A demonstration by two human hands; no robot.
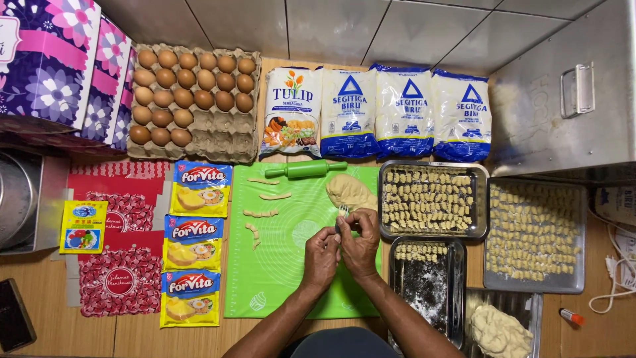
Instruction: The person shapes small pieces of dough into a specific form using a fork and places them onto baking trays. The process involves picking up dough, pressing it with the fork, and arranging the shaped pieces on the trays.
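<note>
Head view, straight down onto a wooden table (pixel 139 335) crowded with baking stuff. Biggest first: green mat (pixel 278 265) in the middle, egg tray (pixel 218 142) up top left, four flour bags (pixel 377 109) along the back, three margarine packs (pixel 192 242) stacked down the mat's left edge. Metal trays on the right: one (pixel 480 199) packed with shaped pieces, another (pixel 583 232) full too, a smaller one (pixel 457 278) barely started. Green rolling pin (pixel 306 169) and dough lump (pixel 350 191) at the mat's top, a few dough strips (pixel 260 213) lying loose.

Both hands meeting over the mat: left hand (pixel 322 255) and right hand (pixel 361 242), fingers pinched together on a small bit of dough against a fork (pixel 343 212). Dough bit itself mostly hidden between fingertips.

Looks like mid-shaping of one piece. Next probably needs a gentle roll off the tines, then a drop into the small tray.
</note>
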